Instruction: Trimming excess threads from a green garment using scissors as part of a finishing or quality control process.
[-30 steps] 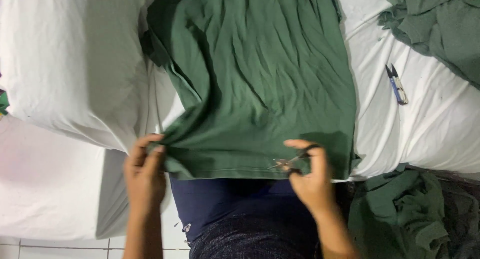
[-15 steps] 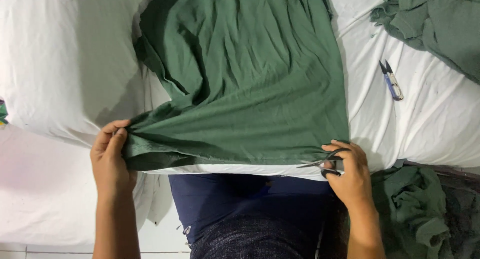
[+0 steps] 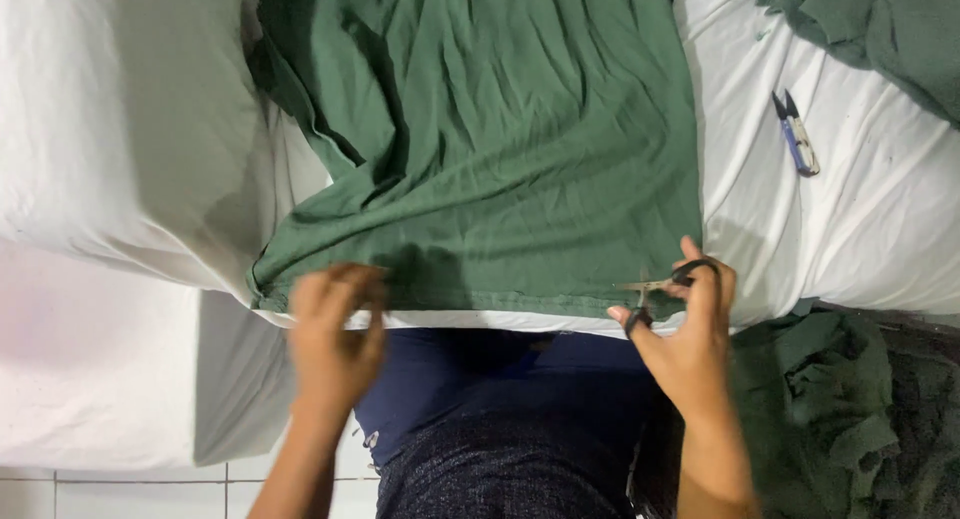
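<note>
— Start nearest the person: where does the cloth lie against the hands?

— The green garment (image 3: 500, 149) is spread flat on the white-covered table (image 3: 130, 129), and its near hem runs along the table's near edge, just in front of the person's dark blue lap. Both hands sit at that hem. The left hand (image 3: 335, 344) is at the near left part of the hem, blurred; its fingers look curled loosely and rest on or just over the cloth edge. I cannot tell whether it actually pinches the fabric.

— And the other one?

— The right hand (image 3: 690, 329) is at the near right corner of the garment. It holds small scissors (image 3: 655, 289), thumb and a finger through the dark loops, the thin blades pointing left onto the hem. The fingers are closed around the handles, not spread.

— Any containers?

— None that I can make out. To the near right, beside the right forearm, a heap of crumpled green cloth (image 3: 820, 399) lies below the table edge.

— Farther out?

— The garment reaches from the hem to the far edge of the view, wrinkled, with its left side folded up into a ridge. Right of it, well apart from the right hand, a blue-handled thread snip (image 3: 797, 134) lies on the white cover. In the far right corner there is another green cloth pile (image 3: 880, 29).
</note>
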